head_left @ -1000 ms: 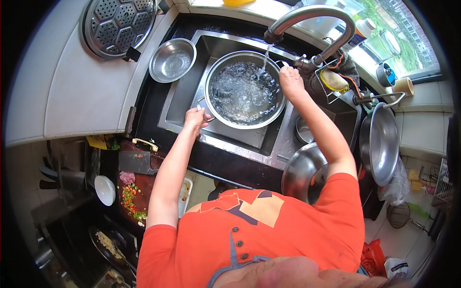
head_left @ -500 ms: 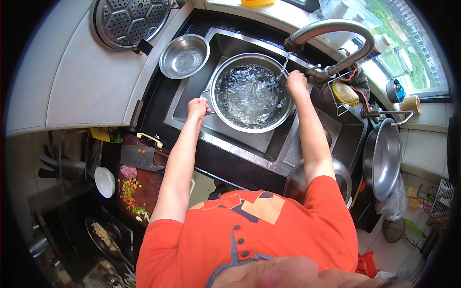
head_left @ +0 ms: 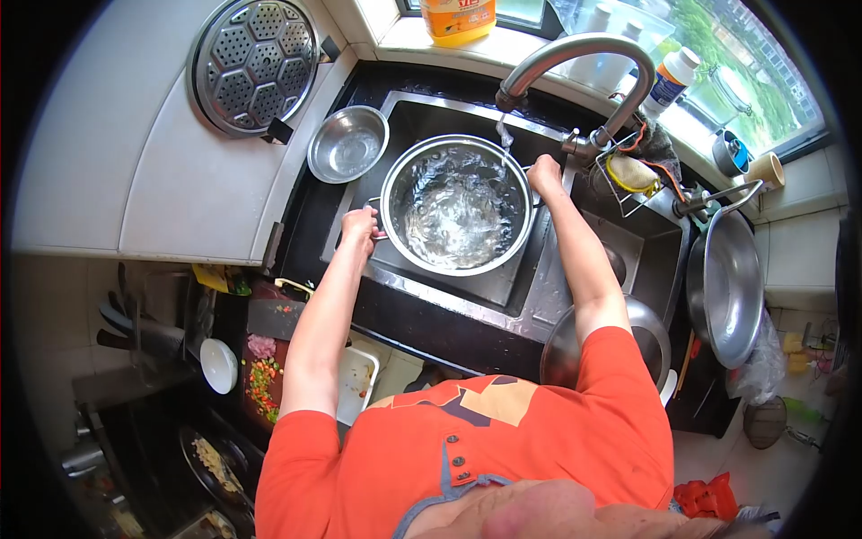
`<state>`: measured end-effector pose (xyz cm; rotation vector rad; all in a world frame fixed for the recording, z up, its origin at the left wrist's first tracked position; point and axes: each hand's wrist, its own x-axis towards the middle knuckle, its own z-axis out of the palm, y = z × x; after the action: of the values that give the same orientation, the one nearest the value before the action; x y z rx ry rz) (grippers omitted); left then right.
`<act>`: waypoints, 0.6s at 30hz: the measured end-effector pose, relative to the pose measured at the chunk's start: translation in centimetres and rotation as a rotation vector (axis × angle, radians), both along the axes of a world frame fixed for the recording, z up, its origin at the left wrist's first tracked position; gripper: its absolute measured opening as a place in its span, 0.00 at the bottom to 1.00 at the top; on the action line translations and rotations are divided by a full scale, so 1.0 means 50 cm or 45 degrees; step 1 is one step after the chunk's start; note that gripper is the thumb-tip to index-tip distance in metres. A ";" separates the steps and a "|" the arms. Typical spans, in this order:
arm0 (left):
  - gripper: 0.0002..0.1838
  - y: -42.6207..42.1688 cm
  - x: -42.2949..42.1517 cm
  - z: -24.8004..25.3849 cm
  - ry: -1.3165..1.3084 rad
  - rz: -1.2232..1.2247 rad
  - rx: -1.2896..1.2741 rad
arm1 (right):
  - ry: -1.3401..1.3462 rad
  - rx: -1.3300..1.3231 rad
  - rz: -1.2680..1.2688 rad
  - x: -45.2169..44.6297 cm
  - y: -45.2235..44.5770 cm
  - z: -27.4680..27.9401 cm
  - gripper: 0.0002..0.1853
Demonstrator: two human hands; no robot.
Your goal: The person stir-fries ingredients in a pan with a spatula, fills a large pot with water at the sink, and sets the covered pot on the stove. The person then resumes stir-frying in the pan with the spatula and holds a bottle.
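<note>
A steel pot (head_left: 391, 193) with water swirling in it sits over the left basin of the sink (head_left: 512, 310). My left hand (head_left: 361, 226) is closed on the pot's left loop handle. On the opposite side, my right hand (head_left: 544, 176) is closed at the right handle, which the fingers largely hide. Above the pot's far right rim hangs the curved faucet (head_left: 588, 43), and a short stream of water (head_left: 505, 135) falls from it toward the pot.
A steel bowl (head_left: 348, 144) stands left of the basin. A wire rack with a sponge (head_left: 631, 174) is beside the faucet. A wok (head_left: 729, 287) hangs at right; a large steel vessel (head_left: 606, 346) stands near my right forearm. A cleaver (head_left: 277, 316) and chopped vegetables (head_left: 262, 388) lie at left.
My view has shifted, so the sink, pot and faucet appear lower and the faucet farther left. Both hands stay at the pot's handles, and water still runs.
</note>
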<state>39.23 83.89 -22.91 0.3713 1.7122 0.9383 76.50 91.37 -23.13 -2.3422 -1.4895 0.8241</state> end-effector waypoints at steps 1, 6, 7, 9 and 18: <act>0.08 0.004 0.000 0.020 -0.016 -0.004 0.027 | 0.003 0.000 -0.002 0.001 0.001 -0.006 0.13; 0.07 -0.014 0.006 0.152 -0.138 -0.023 0.064 | -0.051 -0.010 0.094 0.012 0.012 -0.010 0.13; 0.08 -0.022 0.007 0.169 -0.210 -0.028 0.109 | -0.050 0.042 0.096 0.019 0.015 -0.006 0.12; 0.09 -0.031 0.015 0.212 -0.292 -0.022 0.157 | -0.016 -0.007 0.102 0.037 0.019 0.016 0.09; 0.20 -0.079 0.020 0.381 -0.590 -0.118 0.398 | 0.182 -0.119 0.326 0.089 0.001 0.167 0.10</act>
<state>40.24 79.92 -3.84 0.3973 1.1221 1.1256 80.97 91.42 -14.78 -2.1297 -1.7459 1.1204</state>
